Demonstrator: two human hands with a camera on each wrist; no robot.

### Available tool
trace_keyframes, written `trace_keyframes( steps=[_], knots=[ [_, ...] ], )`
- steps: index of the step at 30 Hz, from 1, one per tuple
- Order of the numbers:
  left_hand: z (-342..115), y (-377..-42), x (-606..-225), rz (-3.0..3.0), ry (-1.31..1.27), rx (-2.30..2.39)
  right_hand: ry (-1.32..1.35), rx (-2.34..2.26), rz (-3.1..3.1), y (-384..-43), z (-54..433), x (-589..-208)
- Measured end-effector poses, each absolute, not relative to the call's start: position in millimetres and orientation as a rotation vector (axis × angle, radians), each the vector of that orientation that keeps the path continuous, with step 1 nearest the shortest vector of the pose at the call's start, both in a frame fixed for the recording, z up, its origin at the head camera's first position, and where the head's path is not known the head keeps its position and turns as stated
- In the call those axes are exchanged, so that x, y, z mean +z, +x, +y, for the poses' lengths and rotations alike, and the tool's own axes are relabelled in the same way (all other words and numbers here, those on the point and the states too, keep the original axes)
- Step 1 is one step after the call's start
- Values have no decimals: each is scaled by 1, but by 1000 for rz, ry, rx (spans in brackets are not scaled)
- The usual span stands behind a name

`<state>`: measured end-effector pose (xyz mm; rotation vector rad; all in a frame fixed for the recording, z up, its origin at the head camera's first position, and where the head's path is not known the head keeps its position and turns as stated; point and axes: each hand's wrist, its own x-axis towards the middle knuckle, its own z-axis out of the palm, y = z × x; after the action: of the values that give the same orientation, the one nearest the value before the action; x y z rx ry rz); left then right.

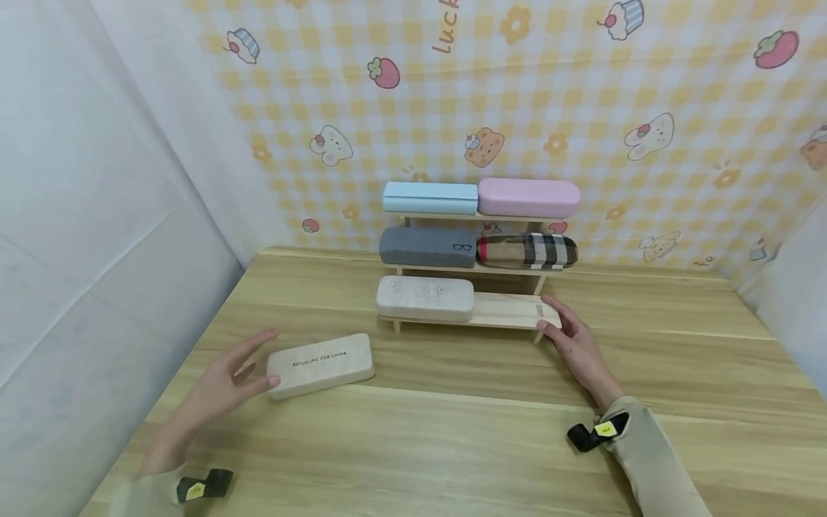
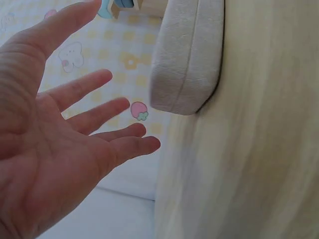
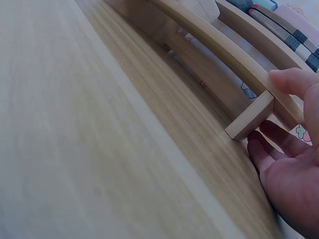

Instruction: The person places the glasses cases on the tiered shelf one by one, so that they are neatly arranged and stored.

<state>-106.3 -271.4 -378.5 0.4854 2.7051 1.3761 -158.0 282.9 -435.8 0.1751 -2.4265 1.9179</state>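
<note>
A cream glasses case (image 1: 321, 366) printed "REFUELING FOR CHINA" lies at a slant on the table. Just off its left end is my left hand (image 1: 222, 380), thumb and fingers spread around nothing; the left wrist view shows a gap between the fingertips and the case (image 2: 187, 59). At the right end of the bottom tier of a three-tier wooden rack (image 1: 510, 310), my right hand (image 1: 577, 345) grips the board. In the right wrist view, its thumb (image 3: 294, 79) presses the board's edge while the other fingers curl beneath, beside the short leg (image 3: 251, 117).
A whitish patterned case (image 1: 425, 298) occupies the bottom tier's left half. The middle tier bears a grey case (image 1: 426, 248) and a plaid case (image 1: 526, 251); the top tier, a light blue case (image 1: 431, 198) and a pink case (image 1: 530, 198). Behind hangs a yellow checked cloth (image 1: 426, 115).
</note>
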Motion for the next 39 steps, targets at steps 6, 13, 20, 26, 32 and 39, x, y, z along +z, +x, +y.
trace_keyframes(
  steps=[6,13,20,26,32,39],
  knots=[
    [-269,-106,-388,2641,400,1357,164,1895,-2441,-158,283,-435],
    [-269,-105,-397,2621,390,1355,150,1891,-2455,-158,283,-435],
    [-265,-107,-400,2626,445,1367,169,1902,-2434,-158,282,-435],
    [-262,-108,-404,2616,466,1355,156,1909,-2431,-158,282,-435],
    [-262,-109,-407,2635,450,1347,162,1906,-2429,-158,283,-436],
    [-261,-111,-410,2663,364,1294,162,1886,-2443,-159,284,-437]
  ],
)
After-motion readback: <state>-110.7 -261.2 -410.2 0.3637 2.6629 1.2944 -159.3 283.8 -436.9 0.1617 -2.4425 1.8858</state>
